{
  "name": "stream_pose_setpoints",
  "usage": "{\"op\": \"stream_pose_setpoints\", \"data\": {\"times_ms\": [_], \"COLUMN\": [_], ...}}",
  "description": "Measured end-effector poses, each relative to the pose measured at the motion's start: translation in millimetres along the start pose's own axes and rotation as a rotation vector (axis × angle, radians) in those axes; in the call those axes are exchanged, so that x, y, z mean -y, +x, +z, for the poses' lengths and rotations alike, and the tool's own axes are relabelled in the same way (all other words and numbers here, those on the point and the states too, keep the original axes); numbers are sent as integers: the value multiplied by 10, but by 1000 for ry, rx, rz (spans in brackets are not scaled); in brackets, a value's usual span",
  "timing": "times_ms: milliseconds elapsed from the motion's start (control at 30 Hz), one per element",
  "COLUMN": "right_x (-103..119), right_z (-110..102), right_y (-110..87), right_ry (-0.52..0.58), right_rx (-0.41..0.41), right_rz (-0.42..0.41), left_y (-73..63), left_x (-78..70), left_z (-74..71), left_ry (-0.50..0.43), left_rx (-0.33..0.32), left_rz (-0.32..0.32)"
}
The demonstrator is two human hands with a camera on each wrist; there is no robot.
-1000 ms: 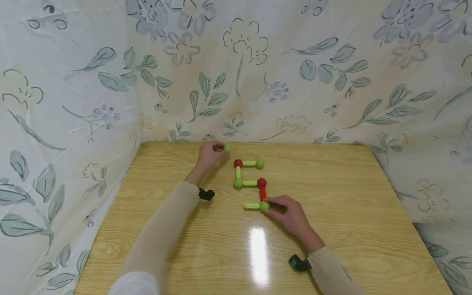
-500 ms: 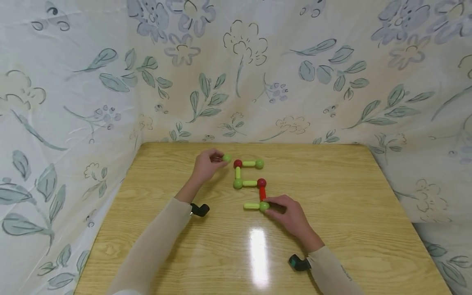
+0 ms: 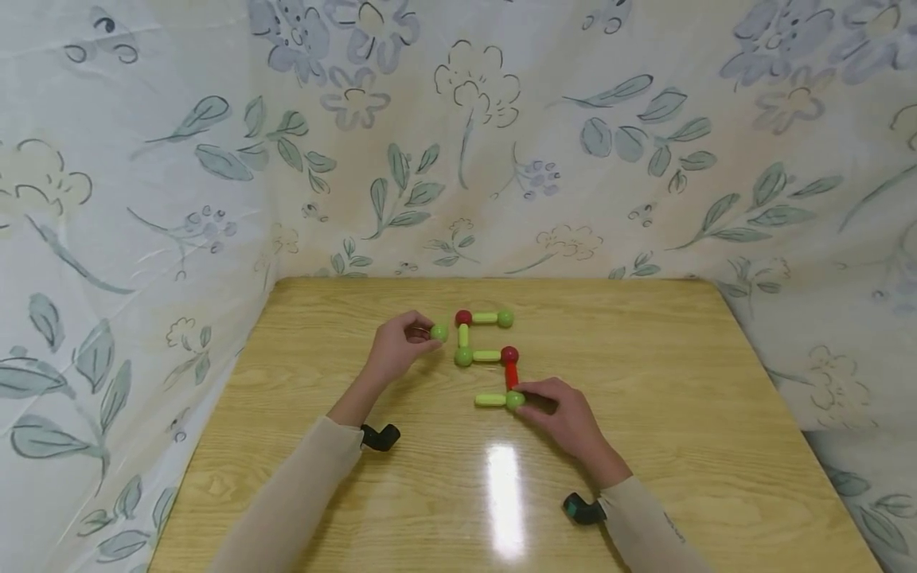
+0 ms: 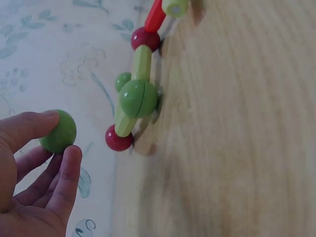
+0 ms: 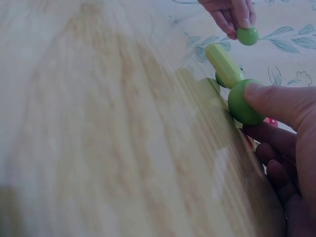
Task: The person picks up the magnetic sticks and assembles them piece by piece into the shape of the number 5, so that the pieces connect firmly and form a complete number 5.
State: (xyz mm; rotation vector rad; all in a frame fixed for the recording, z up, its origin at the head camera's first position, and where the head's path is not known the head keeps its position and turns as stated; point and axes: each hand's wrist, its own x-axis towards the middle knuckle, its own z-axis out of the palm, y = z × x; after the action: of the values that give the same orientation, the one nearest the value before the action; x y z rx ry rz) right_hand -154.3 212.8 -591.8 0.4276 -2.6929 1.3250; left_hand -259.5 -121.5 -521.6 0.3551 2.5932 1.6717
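Between thumb and fingers my left hand (image 3: 398,348) pinches a loose green ball (image 4: 61,132), just left of the figure of balls and rods on the table. That figure zigzags like an S: a green end ball (image 3: 505,318), a red ball (image 3: 463,317), a green corner ball (image 4: 139,98), a second red ball (image 3: 509,354), joined by yellow-green rods (image 3: 486,356), then a red rod (image 3: 512,376). At its near end, my right hand (image 3: 562,414) pinches the green ball (image 5: 246,102), from which a yellow-green rod (image 5: 223,64) points left.
The wooden table (image 3: 645,358) reaches back to a floral cloth (image 3: 473,159) hanging behind and along the sides. A black wrist device (image 3: 381,438) sits by the left sleeve, another black device (image 3: 583,509) by the right. Light reflects off the tabletop near the front.
My left hand has come toward the front and slightly left with the loose green ball, from the table's back edge to beside the figure. My right hand keeps its place.
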Motion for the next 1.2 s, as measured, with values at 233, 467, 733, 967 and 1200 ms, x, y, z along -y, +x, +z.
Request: {"op": "stream_pose_setpoints", "data": {"times_ms": [233, 467, 733, 967, 1200], "right_x": [-21, -20, -2, 18, 28], "right_z": [0, -17, -21, -26, -27], "right_y": [-6, -3, -3, -2, 8], "right_ry": [19, 23, 27, 23, 20], "right_rx": [-1, -10, 2, 4, 16], "right_rz": [-10, -24, -38, -23, -16], "left_y": [-209, -330, -468, -555, -578], "left_x": [64, 138, 94, 141, 167], "left_z": [50, 118, 174, 240, 317], "left_ry": [-8, 20, 36, 25, 29], "left_rx": [18, 61, 104, 161, 179], "left_rz": [9, 16, 7, 7, 19]}}
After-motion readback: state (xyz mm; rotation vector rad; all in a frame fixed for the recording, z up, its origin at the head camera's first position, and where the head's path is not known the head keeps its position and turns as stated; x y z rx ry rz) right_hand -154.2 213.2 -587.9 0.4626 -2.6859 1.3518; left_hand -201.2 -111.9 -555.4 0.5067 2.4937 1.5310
